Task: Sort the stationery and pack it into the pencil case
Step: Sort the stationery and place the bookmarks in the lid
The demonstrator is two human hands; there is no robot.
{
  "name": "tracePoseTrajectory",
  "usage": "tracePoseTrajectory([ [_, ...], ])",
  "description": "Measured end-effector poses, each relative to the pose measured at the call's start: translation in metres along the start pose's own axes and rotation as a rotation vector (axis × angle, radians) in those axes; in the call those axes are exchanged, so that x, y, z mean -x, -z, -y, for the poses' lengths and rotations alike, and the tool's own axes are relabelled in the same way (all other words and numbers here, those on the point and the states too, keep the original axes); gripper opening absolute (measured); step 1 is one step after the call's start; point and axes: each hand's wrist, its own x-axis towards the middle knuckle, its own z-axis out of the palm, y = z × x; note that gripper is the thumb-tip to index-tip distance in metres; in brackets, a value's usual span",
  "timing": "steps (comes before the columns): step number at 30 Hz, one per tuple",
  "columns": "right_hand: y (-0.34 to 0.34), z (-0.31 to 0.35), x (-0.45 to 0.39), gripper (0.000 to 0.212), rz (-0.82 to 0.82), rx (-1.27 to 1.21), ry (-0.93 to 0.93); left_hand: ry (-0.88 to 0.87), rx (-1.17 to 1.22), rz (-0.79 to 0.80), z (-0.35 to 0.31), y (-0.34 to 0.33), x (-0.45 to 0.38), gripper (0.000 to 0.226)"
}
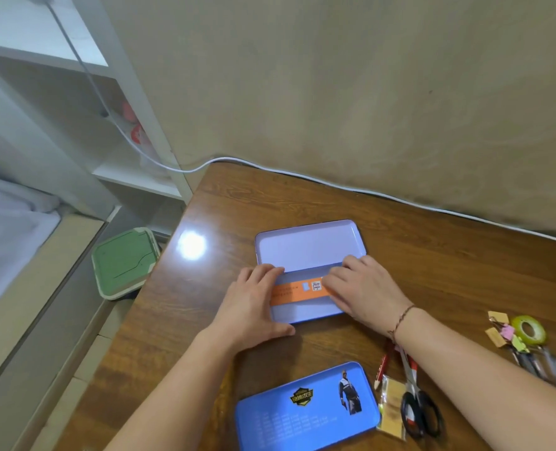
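An open pale-blue metal pencil case (309, 247) lies on the wooden table (449, 255). An orange strip (297, 292) with small print lies across its near tray. My left hand (253, 304) rests on the strip's left end, thumb against the case's near edge. My right hand (364, 288) presses on the strip's right end with curled fingers. A second blue tin (307, 410) with a printed figure lies nearer me. Black-handled scissors (418, 405), a red pencil (384, 364) and a small clear packet (392, 408) lie to its right.
A green tape roll (528, 330), several coloured binder clips (502, 328) and pens (550, 366) lie at the right. A white cable (335, 187) runs along the wall. Left of the table stand a white shelf (133, 177) and a green-lidded bin (125, 262).
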Motion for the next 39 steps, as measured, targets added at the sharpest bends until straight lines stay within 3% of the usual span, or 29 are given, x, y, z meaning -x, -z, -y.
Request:
tracePoseTrajectory([
  [7,-0.016,0.015,-0.002,0.014,-0.097,-0.107,-0.109,-0.021,0.034,-0.009,0.005,-0.002,-0.001,0.103],
  [13,-0.017,0.019,-0.004,0.011,-0.042,-0.105,-0.350,-0.015,0.038,-0.014,0.004,-0.004,-0.002,0.103],
  [19,-0.018,0.030,-0.006,0.015,-0.034,-0.221,-0.387,-0.008,0.039,0.011,-0.001,-0.005,-0.003,0.103],
  [25,0.003,0.022,0.023,0.009,-0.214,-0.413,-0.455,0.001,0.006,-0.003,-0.010,-0.008,0.001,0.106],
  [28,0.020,0.022,0.085,0.012,-0.268,-0.505,-0.699,0.006,-0.038,-0.098,-0.018,-0.011,0.012,0.107],
  [31,0.025,0.030,0.157,0.017,-0.154,-0.472,-1.012,-0.063,0.035,-0.294,-0.041,-0.019,0.028,0.086],
  [33,0.026,0.043,0.184,0.028,0.017,-0.505,-1.165,-0.189,0.038,-0.299,-0.062,-0.032,0.037,0.073],
  [36,0.030,0.067,0.183,0.046,0.202,-0.556,-1.211,-0.276,0.023,-0.223,-0.090,-0.060,0.046,0.061],
  [39,0.034,0.072,0.165,0.049,0.249,-0.531,-1.203,-0.179,0.087,-0.268,-0.109,-0.077,0.046,0.048],
])
